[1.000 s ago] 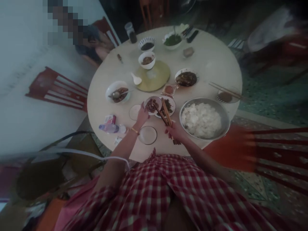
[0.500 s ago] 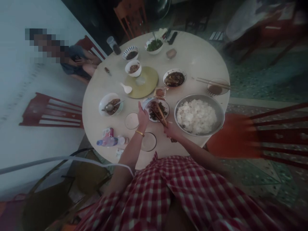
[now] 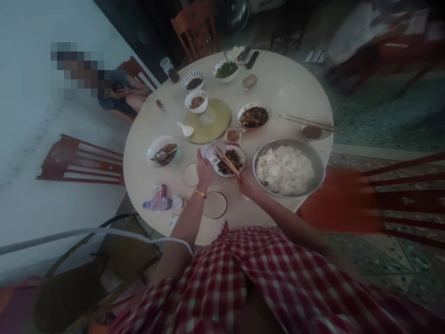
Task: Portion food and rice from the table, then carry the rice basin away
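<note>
My left hand (image 3: 205, 172), with a gold bangle at the wrist, grips a small white bowl (image 3: 211, 150) tilted toward the plate. Little food shows inside the bowl. Chopsticks (image 3: 227, 162) are held in my right hand (image 3: 247, 186), their tips at the bowl's mouth. Below them a white plate (image 3: 244, 168) with a dark rim carries dark chopped food with green bits (image 3: 235, 158). Just right of my right hand stands a large metal basin (image 3: 323, 174) of white rice (image 3: 285, 169).
The round table (image 3: 295, 83) bears several food bowls, a yellow-green disc (image 3: 219, 123), a white spoon (image 3: 187, 131), a bottle (image 3: 160, 204) and a pair of chopsticks (image 3: 306, 121) across a bowl. A person (image 3: 121, 90) sits at far left. An orange chair (image 3: 337, 199) stands right.
Dark food seen in the tilted bowl earlier is mostly gone from it, and more lies on the plate. The chopsticks have shifted slightly up and left toward the bowl.
</note>
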Demonstrator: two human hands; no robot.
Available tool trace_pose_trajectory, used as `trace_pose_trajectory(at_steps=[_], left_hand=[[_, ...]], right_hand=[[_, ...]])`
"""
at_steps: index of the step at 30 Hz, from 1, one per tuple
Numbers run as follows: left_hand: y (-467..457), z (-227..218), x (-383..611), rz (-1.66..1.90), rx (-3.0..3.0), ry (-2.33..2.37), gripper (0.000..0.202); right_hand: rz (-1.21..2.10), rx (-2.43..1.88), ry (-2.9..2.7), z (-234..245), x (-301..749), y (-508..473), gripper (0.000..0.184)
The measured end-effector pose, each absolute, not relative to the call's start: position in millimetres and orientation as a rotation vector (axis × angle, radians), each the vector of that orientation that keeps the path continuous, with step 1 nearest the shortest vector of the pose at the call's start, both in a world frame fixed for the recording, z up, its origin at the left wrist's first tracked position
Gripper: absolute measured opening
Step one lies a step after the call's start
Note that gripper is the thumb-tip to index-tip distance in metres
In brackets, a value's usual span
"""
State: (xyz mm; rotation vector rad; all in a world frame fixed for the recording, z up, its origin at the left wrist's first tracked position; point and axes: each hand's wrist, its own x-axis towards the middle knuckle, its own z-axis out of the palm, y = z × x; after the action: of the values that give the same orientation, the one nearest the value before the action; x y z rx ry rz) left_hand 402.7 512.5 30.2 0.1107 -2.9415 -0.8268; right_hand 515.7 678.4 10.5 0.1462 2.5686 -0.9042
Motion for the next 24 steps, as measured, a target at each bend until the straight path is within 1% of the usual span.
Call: trace_pose_trajectory(at_steps=[4,8,10,14,16,20,24], left_hand=[[516.9,37.7,401.9,-0.725,0.020,-2.971,0.056],[519.3,41.2,399.3,-0.707,-0.070,-2.946,0.056],[519.0,41.0,397.8,-0.716,-0.126,-2.938,0.056],[519.0,37.9,396.3,-0.767,-0.257,-2.905,0.058],[518.8,36.4,395.3,-0.788,-0.316,-2.877,0.059],[515.6,36.1,392.6,-0.782,-0.383,-2.854,0.060],[515.8,38.4,394.2,-0.765,-0.310,-2.893,0.060]], right_hand=[[-0.764,0.210,2.682,17.9,498.1,692.0,0.036],[-0.803,0.184,2.626,19.3,489.8,704.2,0.032],[-0.930,0.143,2.559,21.1,489.6,707.3,0.029],[-1.477,0.237,2.182,24.7,491.2,706.4,0.030],[-1.654,0.315,1.952,23.1,495.1,704.7,0.030],[-1.762,0.340,1.656,19.6,509.5,703.9,0.028],[-1.813,0.358,1.648,29.8,511.3,699.2,0.027]])
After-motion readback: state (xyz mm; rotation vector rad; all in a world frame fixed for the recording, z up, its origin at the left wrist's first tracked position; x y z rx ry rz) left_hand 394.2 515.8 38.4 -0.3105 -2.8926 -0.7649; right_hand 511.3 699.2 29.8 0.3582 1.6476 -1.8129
